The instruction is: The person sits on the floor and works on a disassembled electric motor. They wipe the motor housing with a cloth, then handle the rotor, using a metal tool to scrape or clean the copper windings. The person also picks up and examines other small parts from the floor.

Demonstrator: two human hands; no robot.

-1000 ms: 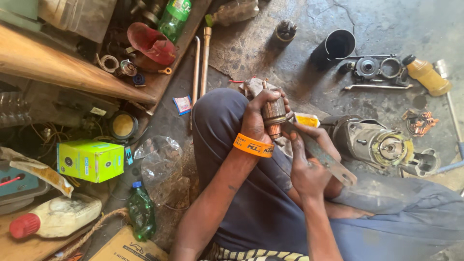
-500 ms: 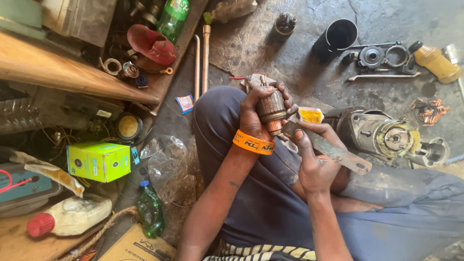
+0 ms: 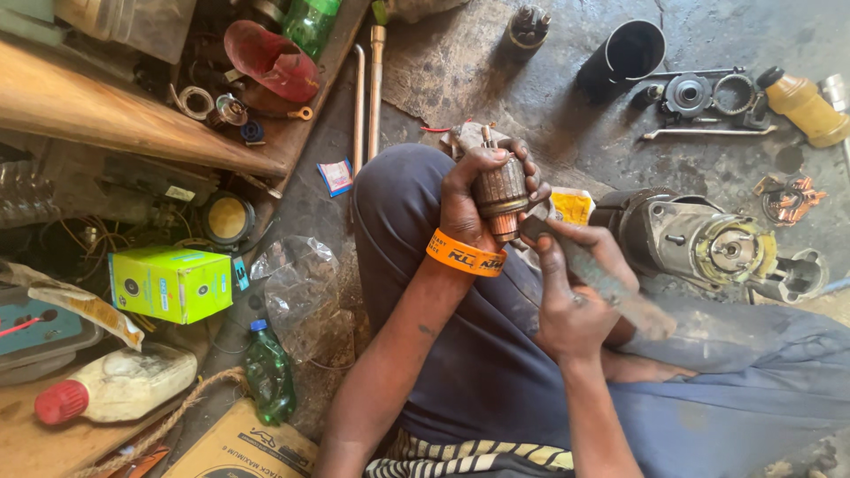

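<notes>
Fingers of the left hand (image 3: 474,199) are wrapped closed around a rusty brown cylindrical motor armature with a copper-coloured end (image 3: 501,193), held upright over the bent left knee, its thin shaft pointing away from the person. Fingers of the right hand (image 3: 571,296) are closed around a flat, grimy grey metal file-like bar (image 3: 598,279); its near tip meets the armature's copper end.

Judgement: good work calls for a firm left grip, light strokes of the bar, and turning the armature evenly so that no flat is worn.

Left forearm rises steeply from the lap, wrist bent, with an orange printed wristband (image 3: 465,255) below the hand. Right forearm lies lower, palm inward, thumb along the bar. A grey cast-metal motor housing (image 3: 708,243) lies on the concrete floor (image 3: 496,62) just beyond.
</notes>
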